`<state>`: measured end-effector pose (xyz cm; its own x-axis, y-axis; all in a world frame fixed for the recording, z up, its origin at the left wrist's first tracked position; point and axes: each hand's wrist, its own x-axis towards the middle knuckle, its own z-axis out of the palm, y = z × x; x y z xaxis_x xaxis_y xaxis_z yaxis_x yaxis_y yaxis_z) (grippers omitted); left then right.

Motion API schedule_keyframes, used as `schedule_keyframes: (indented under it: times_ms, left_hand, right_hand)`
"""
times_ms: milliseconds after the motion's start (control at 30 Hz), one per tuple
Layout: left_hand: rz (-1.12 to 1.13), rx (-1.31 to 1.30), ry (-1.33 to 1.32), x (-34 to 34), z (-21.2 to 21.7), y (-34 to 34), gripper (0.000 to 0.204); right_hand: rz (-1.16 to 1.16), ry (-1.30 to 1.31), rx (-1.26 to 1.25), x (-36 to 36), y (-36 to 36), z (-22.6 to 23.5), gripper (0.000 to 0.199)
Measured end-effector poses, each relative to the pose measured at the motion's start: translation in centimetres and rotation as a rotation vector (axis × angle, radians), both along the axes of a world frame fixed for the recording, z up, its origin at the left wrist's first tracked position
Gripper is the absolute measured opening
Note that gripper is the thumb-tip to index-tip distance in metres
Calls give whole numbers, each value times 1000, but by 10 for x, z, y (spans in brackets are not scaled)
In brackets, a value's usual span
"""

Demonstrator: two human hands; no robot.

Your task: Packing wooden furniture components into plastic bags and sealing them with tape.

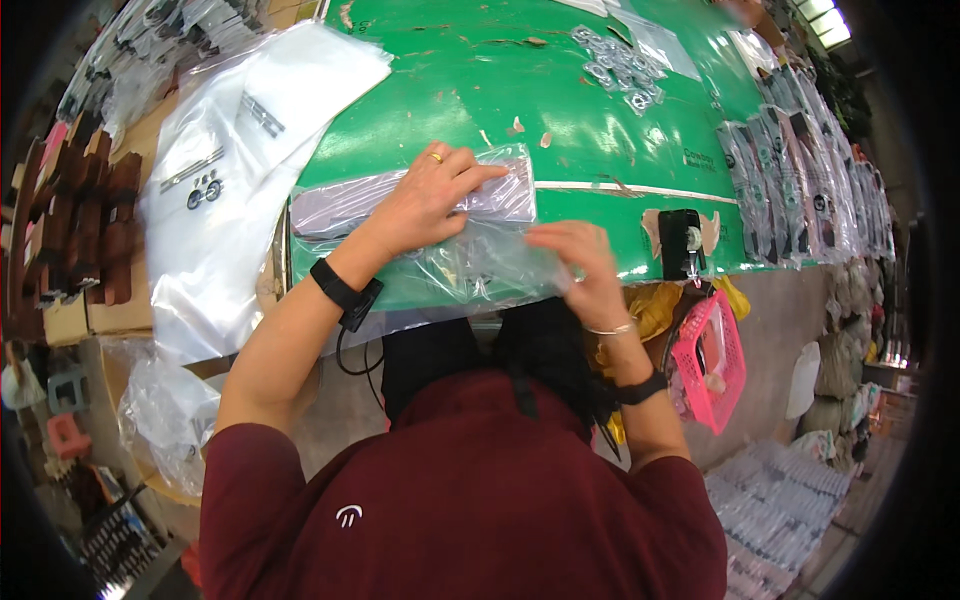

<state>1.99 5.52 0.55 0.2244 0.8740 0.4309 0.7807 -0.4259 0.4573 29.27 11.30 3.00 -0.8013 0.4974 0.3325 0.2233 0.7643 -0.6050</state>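
A flat, long mauve-grey piece (345,203) lies in a clear plastic bag (440,268) along the near edge of the green table. My left hand (430,200) rests on top of it, index finger stretched out and thumb spread, pressing the piece and film down. At the bag's right-hand loose part, my right hand (585,262), slightly smeared by motion, has its fingers closed on the crumpled film. The underside of the piece is hidden.
Clear plastic sheets (235,180) with small dark parts on them lie at left, beside stacked brown wooden pieces (90,220). A tape dispenser (682,243) stands at the right edge, above a pink basket (712,365). Bagged pieces (800,180) and small ring-shaped packets (618,68) lie farther off.
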Motion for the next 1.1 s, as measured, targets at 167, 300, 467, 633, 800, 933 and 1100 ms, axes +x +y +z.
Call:
schedule_keyframes:
  times_ms: [167,300,467,633,800,933,1100]
  left_hand:
    - [4,11,23,-3,-4,-1,69]
    - [10,37,-7,-1,-10,5,55]
    - [25,43,24,-3,-11,6,50]
    - [19,85,0,-3,-11,7,53]
    - [-17,18,-84,-4,-6,4,62]
    - [-41,26,-80,-6,-9,3,72]
    - [-66,71,-12,-5,-5,4,73]
  right_hand:
    - [-51,54,-568,-23,-12,63,42]
    - [315,-252,533,-69,-38,52,35]
    - [355,-440,807,-91,-40,63,23]
    - [355,-431,925,-99,-38,67,14]
    - [389,-265,708,-90,-66,48,16]
    - [322,-25,377,-45,-89,48,28]
    - [-177,-175,315,29,-31,-5,50]
